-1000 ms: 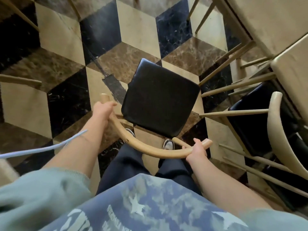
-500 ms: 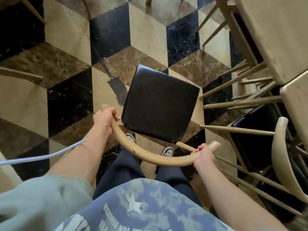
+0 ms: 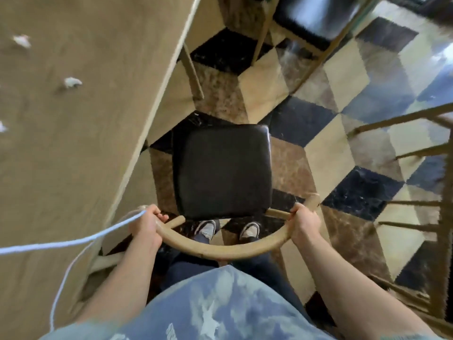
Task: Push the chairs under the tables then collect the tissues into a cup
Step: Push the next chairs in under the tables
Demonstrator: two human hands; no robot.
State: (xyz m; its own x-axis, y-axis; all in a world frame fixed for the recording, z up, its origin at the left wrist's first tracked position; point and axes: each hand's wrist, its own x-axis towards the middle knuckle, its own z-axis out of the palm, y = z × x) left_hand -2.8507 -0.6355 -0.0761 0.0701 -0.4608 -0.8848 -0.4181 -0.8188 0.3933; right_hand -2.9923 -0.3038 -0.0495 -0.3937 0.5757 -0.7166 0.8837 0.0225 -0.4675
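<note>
You grip the chair (image 3: 221,168) backrest with your left hand (image 3: 144,223) and right hand (image 3: 305,223), fingers curled. It stands beside the desk (image 3: 73,143), where seemingly 3 tissues (image 3: 72,82) lie. Next, push it under.

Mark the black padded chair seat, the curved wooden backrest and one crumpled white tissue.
Black padded chair seat (image 3: 221,170): head view, cushion centre.
Curved wooden backrest (image 3: 220,250): head view, mid-rail.
Crumpled white tissue (image 3: 72,82): head view, wad centre.

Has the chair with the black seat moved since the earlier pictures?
Yes. The chair, gripped by the left hand and right hand, was beside tables on its right; it now stands beside a table on its left.
</note>
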